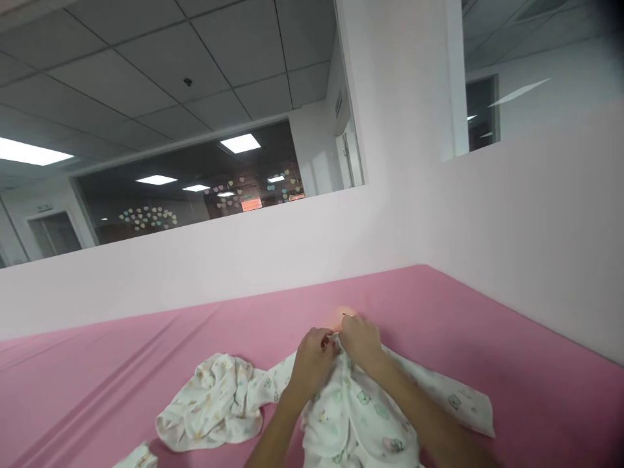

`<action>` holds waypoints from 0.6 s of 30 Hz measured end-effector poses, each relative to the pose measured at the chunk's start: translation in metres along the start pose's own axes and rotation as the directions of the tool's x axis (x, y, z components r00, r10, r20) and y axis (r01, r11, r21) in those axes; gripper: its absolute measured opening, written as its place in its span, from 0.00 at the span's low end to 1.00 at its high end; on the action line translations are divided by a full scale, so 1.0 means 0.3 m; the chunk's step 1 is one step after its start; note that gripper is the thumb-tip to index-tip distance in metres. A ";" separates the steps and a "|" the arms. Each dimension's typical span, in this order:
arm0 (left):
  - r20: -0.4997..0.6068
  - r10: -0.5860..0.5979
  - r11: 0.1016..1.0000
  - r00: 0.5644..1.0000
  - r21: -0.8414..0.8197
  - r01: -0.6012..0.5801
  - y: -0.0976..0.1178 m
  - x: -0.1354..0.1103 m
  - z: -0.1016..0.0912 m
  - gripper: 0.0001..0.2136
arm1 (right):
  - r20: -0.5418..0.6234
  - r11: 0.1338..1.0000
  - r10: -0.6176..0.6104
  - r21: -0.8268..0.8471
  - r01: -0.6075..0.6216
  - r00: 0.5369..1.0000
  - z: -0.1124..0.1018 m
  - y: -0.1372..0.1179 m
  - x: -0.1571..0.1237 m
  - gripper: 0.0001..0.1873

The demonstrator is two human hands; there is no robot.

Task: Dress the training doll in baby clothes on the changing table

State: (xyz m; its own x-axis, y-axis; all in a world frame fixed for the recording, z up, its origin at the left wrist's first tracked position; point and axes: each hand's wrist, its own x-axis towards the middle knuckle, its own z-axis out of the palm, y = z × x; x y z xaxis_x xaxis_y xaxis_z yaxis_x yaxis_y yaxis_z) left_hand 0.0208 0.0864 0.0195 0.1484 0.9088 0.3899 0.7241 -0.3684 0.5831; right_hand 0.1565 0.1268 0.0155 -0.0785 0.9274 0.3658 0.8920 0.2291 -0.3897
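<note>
A baby doll (344,315), of which only a little of the head shows, lies on a pink sheet (117,351). It is dressed in a white printed baby top (365,406) with a front overlap and sleeves spread to both sides. At the neckline, my left hand (314,361) is closed on the left side of the collar, its fingers curled. My right hand (361,339) pinches the collar on the other side, close to the doll's head. Both hands hide most of the neck and the fingertips.
A crumpled white printed baby cloth (214,403) lies to the left, against the left sleeve. Another bit of white cloth (139,458) shows at the bottom edge. White walls (526,247) with windows (219,110) border the sheet behind and on the right.
</note>
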 end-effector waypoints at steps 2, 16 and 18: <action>0.007 0.027 0.999 1.000 -0.027 -0.027 -0.002 0.020 0.018 0.15 | 0.013 1.000 0.018 0.006 -0.018 1.000 -0.021 -0.002 0.003 0.09; -0.043 0.143 0.980 0.989 -0.134 -0.148 -0.074 0.035 0.074 0.07 | 0.205 0.979 -0.051 0.203 0.009 0.978 -0.082 0.022 0.000 0.07; -0.060 0.136 0.974 0.989 -0.176 -0.145 -0.082 0.027 0.079 0.07 | 0.243 0.968 -0.056 0.251 -0.007 0.968 -0.085 0.021 -0.003 0.08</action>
State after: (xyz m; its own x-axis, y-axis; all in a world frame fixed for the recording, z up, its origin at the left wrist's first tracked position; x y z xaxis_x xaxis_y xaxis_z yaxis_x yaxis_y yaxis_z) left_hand 0.0202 0.1074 -0.0085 0.2051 0.8369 0.5075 0.5651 -0.5246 0.6367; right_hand 0.1738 0.1199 0.0344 -0.2339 0.9571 0.1709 0.7521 0.2895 -0.5921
